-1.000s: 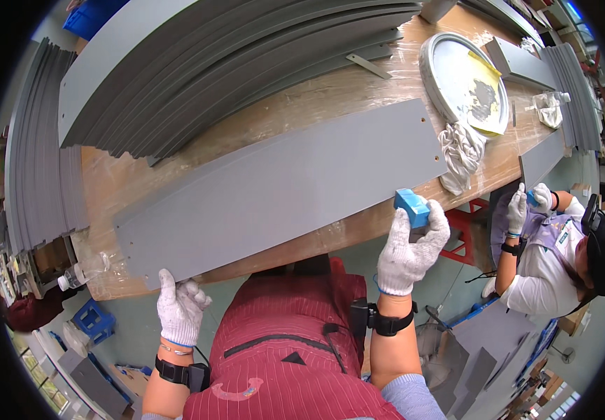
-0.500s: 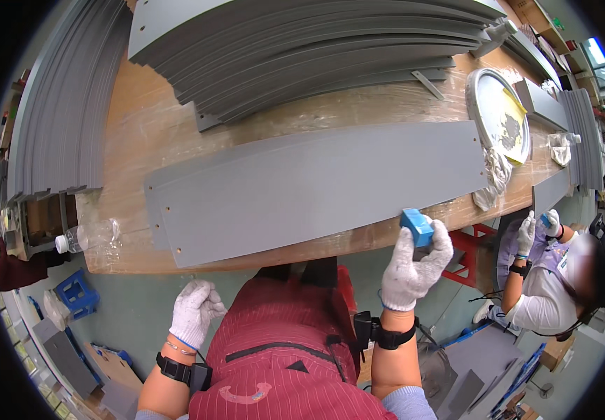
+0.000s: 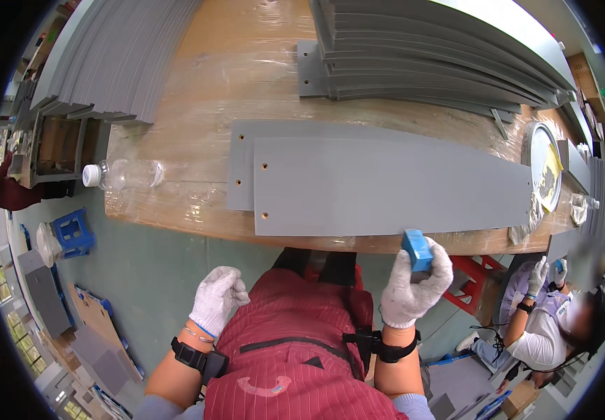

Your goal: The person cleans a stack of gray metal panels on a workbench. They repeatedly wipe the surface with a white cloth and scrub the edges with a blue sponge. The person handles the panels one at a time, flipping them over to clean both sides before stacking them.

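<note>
My right hand (image 3: 414,288), in a white knit glove, is closed round a small blue block (image 3: 418,250) between thumb and fingers. It hovers just off the near table edge, by the right part of a long grey panel (image 3: 386,183). That panel lies on top of another grey panel (image 3: 238,157), whose left end and far edge stick out; small holes show near their ends. Also gloved, my left hand (image 3: 220,299) hangs off the near edge, left of my apron. Its fingers are curled together, with nothing visible in them.
Tall stacks of grey panels stand at the back (image 3: 428,63) and far left (image 3: 117,66). A clear plastic bottle (image 3: 124,175) lies at left. A white round lid (image 3: 535,140) and a crumpled cloth (image 3: 526,227) are at right. Beyond a red stool (image 3: 472,283) sits a co-worker (image 3: 544,329).
The view has turned, so the panels sit further right in it, and the bottle shows more fully. My right hand still holds the blue block; my left hand stays curled.
</note>
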`<action>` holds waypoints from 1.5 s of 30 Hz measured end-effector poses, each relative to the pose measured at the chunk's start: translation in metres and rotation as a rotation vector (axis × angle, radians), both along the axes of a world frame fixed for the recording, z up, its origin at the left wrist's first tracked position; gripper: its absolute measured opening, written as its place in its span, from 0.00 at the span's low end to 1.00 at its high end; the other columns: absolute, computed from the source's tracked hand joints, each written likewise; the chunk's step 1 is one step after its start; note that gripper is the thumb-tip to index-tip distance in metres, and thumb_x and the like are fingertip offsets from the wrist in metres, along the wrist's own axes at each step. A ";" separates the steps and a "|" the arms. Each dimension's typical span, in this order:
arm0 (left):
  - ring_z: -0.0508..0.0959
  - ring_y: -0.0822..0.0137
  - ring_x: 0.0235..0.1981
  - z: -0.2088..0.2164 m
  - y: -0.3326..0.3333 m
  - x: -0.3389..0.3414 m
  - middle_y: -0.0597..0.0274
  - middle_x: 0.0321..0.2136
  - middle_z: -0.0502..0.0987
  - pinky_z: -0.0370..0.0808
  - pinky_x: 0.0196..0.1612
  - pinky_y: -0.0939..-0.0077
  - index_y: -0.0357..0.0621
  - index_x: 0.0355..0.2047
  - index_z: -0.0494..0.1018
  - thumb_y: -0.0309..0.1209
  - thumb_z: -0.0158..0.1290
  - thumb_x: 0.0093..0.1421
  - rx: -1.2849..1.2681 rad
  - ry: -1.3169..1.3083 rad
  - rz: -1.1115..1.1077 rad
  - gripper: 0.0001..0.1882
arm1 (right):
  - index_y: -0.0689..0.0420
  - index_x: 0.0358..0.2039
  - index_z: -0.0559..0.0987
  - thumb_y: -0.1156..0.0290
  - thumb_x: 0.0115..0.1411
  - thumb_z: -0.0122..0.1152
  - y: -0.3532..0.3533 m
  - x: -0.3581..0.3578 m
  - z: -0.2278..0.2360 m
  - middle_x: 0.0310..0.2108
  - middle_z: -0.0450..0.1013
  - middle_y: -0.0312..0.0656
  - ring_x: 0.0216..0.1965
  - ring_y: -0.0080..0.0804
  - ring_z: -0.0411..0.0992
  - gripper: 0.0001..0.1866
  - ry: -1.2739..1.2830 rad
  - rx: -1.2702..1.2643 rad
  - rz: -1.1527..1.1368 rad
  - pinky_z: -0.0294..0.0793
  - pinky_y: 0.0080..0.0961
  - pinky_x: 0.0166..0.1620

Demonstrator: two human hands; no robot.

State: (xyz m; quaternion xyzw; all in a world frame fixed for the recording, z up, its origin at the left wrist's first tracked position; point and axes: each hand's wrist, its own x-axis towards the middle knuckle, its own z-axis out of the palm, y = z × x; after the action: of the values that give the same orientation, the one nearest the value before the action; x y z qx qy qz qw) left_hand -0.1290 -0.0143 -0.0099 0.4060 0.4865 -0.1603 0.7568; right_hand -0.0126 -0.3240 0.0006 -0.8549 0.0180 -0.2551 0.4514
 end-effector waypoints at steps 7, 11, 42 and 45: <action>0.80 0.64 0.26 -0.008 0.016 -0.028 0.62 0.28 0.79 0.80 0.33 0.65 0.46 0.42 0.74 0.33 0.54 0.68 -0.030 -0.015 0.080 0.07 | 0.55 0.55 0.71 0.80 0.47 0.77 0.062 0.000 0.008 0.47 0.76 0.50 0.43 0.47 0.76 0.34 -0.055 -0.154 0.380 0.77 0.38 0.48; 0.80 0.64 0.26 -0.004 0.020 -0.038 0.60 0.28 0.78 0.80 0.33 0.66 0.44 0.42 0.74 0.31 0.53 0.68 -0.031 -0.009 0.153 0.06 | 0.55 0.51 0.74 0.79 0.43 0.78 0.134 0.004 0.006 0.44 0.78 0.48 0.36 0.45 0.78 0.33 -0.083 -0.039 0.679 0.80 0.35 0.37; 0.77 0.66 0.22 0.029 -0.186 0.124 0.62 0.25 0.75 0.80 0.29 0.69 0.39 0.41 0.73 0.36 0.55 0.67 0.171 -0.095 -0.380 0.12 | 0.64 0.55 0.74 0.75 0.59 0.71 -0.360 0.111 0.029 0.50 0.74 0.48 0.50 0.36 0.75 0.25 -0.046 -0.210 -0.608 0.75 0.30 0.54; 0.78 0.66 0.23 0.032 -0.207 0.129 0.61 0.25 0.76 0.81 0.30 0.67 0.38 0.40 0.73 0.36 0.55 0.67 0.190 -0.074 -0.354 0.12 | 0.63 0.53 0.75 0.73 0.58 0.72 -0.422 0.160 0.023 0.48 0.76 0.48 0.46 0.37 0.77 0.23 0.059 -0.204 -0.549 0.77 0.32 0.52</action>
State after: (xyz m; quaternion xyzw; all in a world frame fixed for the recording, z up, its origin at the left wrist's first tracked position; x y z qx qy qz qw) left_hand 0.0000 -0.2208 0.0226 0.5601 0.3925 -0.2292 0.6926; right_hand 0.1479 -0.7460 0.0241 -0.8660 0.2360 -0.3432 0.2766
